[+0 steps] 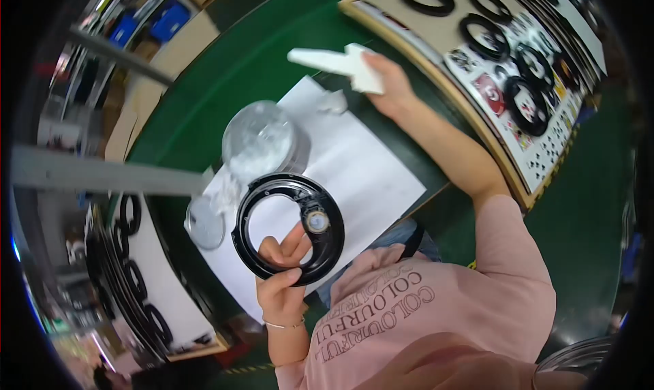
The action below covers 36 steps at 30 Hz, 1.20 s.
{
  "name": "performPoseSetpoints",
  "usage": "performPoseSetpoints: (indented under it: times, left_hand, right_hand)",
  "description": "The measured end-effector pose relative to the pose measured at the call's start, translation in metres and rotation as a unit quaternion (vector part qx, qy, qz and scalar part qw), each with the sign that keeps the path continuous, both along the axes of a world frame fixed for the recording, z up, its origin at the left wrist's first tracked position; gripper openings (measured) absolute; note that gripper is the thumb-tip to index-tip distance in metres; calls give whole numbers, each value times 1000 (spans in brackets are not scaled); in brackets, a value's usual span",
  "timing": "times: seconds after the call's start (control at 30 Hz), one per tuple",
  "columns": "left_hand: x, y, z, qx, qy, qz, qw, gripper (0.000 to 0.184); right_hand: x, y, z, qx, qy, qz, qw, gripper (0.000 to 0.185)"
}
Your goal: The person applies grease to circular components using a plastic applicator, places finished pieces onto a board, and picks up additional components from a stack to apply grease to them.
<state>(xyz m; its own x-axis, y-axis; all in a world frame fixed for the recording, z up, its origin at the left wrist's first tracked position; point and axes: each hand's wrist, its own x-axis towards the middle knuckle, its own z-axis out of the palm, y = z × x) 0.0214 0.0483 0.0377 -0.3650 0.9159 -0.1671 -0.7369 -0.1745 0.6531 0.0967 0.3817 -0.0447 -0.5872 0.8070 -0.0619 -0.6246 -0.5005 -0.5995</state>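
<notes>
My left hand (283, 260), with a thin bracelet at the wrist, grips a black ring-shaped plastic part (329, 254). The thumb lies on its lower rim, and the other fingers reach through the large opening. A small round metallic-looking insert (317, 221) sits at the part's right side. Off to the upper right, my right hand (390, 87) is closed on a white cloth or wipe (334, 61) that sticks out to the left. Just beyond the ring stands a clear round tub (262, 141) with whitish contents I cannot make out.
White paper (368, 172) covers part of the green table (197, 90). A round clear lid (206, 223) and crumpled white scraps (332, 102) lie about. A board (470, 83) at upper right and another stack (160, 274) at left carry black rings. A metal bar (109, 170) crosses from the left.
</notes>
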Motion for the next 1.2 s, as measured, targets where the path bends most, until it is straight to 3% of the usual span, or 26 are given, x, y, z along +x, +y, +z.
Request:
performPoseSetpoints:
  times: [0.13,0.3,0.33,0.4,0.47,0.5,0.53,0.63,0.9,0.97,1.07,1.13,1.2]
  left_hand:
    - [21,50,12,-72,27,-93,993,28]
    - [49,121,13,-60,10,-216,974,34]
    - [54,136,12,-62,2,-230,971,36]
    - [71,167,17,-77,-6,-236,969,39]
    - [85,200,18,-64,13,-270,961,40]
    - [92,216,21,-88,9,-280,956,40]
    - [99,233,17,-69,6,-284,956,39]
    - [115,279,-2,-74,9,-273,959,38]
    - [127,326,-14,-80,6,-265,961,45]
    - [129,327,-15,-77,9,-262,962,49]
    - [134,321,-10,-119,91,-197,969,59]
    - [135,317,-13,-133,210,-93,964,68]
    - [130,315,-12,-143,217,-94,961,75]
  right_hand:
    - [7,1,-1,33,9,57,998,33]
    - [2,5,-9,30,24,63,997,28]
    - [12,3,2,61,-23,91,994,33]
    - [30,-16,23,-30,2,77,997,41]
    - [33,-4,7,-78,-81,161,981,48]
    - [18,-1,-7,-37,-137,77,987,46]
    - [3,3,-24,-36,-137,77,987,46]
    - [-27,17,-58,16,-55,3,998,27]
    - [-4,10,-18,31,-7,62,998,25]
    - [-3,8,-16,26,-1,73,997,38]
    - [-6,8,-20,-3,-8,64,998,38]
    - [-11,10,-30,-4,-13,50,999,33]
    - [-21,11,-48,-7,-19,39,999,28]
